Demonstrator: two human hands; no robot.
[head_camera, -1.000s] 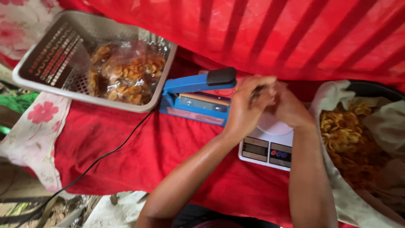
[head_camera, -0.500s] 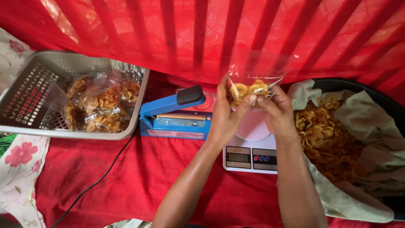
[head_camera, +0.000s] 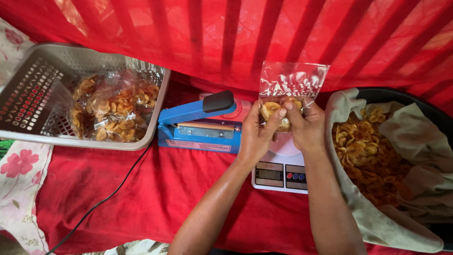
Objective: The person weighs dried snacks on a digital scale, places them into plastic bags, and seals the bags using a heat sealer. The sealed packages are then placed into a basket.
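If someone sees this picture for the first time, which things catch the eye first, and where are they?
In the middle, the left hand and right hand together hold up a small clear bag with a few yellow chips, above a white kitchen scale. At the right, a dark basin lined with cloth holds a heap of chips. At the left, a grey basket holds filled bags beside a blue heat sealer.

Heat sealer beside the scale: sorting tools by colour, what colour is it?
Blue body with a black handle knob, head view.
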